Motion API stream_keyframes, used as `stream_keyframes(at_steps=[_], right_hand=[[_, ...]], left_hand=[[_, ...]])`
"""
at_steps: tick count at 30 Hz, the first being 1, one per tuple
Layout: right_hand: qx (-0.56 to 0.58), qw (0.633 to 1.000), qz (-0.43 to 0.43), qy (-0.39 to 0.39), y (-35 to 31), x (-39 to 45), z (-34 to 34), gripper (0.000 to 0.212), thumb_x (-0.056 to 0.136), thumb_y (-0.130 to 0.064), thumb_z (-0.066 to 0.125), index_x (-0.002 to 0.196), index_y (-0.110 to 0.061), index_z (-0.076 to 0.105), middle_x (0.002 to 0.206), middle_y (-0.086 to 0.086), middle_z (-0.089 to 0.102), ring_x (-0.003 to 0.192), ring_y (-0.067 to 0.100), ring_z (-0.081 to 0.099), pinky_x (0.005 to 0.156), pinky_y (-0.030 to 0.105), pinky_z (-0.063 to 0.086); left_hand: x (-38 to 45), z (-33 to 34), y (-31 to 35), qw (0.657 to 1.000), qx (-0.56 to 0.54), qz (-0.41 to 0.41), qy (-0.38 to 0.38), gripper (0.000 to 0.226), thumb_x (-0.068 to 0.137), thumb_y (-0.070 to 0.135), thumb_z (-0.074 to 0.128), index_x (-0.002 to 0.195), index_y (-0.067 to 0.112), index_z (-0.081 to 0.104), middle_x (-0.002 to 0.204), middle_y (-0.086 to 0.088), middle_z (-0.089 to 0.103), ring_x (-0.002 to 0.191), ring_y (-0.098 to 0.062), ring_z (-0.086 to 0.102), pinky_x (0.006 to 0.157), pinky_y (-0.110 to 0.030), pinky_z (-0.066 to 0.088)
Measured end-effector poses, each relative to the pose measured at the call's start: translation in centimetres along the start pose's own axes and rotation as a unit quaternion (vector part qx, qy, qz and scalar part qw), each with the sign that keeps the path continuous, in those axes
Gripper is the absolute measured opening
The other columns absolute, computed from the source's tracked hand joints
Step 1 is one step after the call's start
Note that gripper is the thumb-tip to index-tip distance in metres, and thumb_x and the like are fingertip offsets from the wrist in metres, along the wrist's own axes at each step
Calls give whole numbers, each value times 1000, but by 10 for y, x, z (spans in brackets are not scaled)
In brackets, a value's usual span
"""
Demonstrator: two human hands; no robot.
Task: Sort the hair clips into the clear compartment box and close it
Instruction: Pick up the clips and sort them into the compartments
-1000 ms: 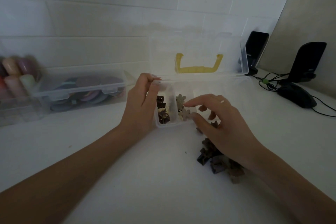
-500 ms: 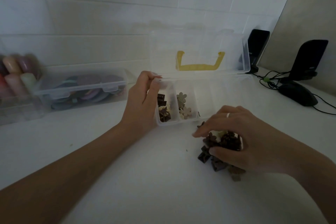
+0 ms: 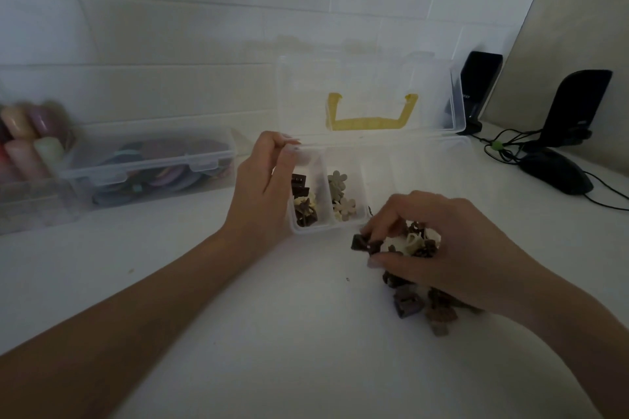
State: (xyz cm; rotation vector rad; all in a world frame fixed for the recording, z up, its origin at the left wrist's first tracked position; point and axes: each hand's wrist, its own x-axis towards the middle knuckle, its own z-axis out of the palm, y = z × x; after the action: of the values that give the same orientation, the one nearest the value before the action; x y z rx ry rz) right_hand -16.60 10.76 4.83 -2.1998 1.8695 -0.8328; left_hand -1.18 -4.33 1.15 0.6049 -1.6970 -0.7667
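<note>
Clear compartment box [image 3: 381, 160] is sitting open on the white tabletop [image 3: 238, 333], lid [image 3: 367, 78] standing up against the wall, yellow handle [image 3: 371, 114] showing through it. Left hand [image 3: 262, 194] is gripping the box's left end, fingers curled over the rim at the far corner. Leftmost compartment is holding dark brown clips [image 3: 303, 201] plus a pale one; the next compartment is holding beige flower clips [image 3: 342, 197]. Right hand [image 3: 439, 248] is hovering over the loose pile of hair clips [image 3: 422, 306] just in front of the box, fingers curled round a bunch of clips, a small dark clip [image 3: 360, 243] pinched at the fingertips. Rest of the pile is lying under the palm and wrist. Off to the left a closed clear box [image 3: 146, 163] with colored items is sitting near the wall, blurry. Black speakers [image 3: 578, 105] and a mouse [image 3: 554, 172] are sitting well apart on the right
</note>
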Motion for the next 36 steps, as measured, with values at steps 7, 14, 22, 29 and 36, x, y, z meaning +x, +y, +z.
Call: stream_keyframes(at_steps=[7,14,22,29,36], right_hand=[[37,994,-25,97,1,0,5,29,70,-22,79,88,-28,56,96,-15,59,89,7,55,76,16,42],[4,992,-47,119,1,0,11,25,73,-24,76,90,-30,60,86,-14,61,85,2,56,73,11,44],[14,979,-98,177,-4,17,26,17,77,-19,74,79,-11,60,90,-2,60,79,12,57,67,32,50],[-121,955,-149,226,-15,56,48,4,78,-14,69,81,-14,67,105,-1,69,93,23,58,77,40,47],[-39,985,-69,151,-2,29,20,23,89,-33,53,99,-24,71,95,-15,68,86,1,58,77,11,44]], left_hand=[[1,1,-3,1000,-1,-3,6,13,100,8,39,95,9,50,87,12,56,75,8,54,66,-7,43],[0,0,-2,1000,3,4,6,12,100,9,39,94,8,50,87,12,57,75,8,54,67,-6,42],[0,2,3,1000,6,6,2,12,100,6,38,97,2,50,85,10,56,73,11,55,64,-3,41],[-1,0,-4,999,13,41,-13,20,99,14,36,98,0,50,83,9,56,75,4,54,68,-7,41],[-1,0,-2,999,25,33,-4,14,99,9,37,96,5,50,84,12,55,76,9,53,69,-4,40]])
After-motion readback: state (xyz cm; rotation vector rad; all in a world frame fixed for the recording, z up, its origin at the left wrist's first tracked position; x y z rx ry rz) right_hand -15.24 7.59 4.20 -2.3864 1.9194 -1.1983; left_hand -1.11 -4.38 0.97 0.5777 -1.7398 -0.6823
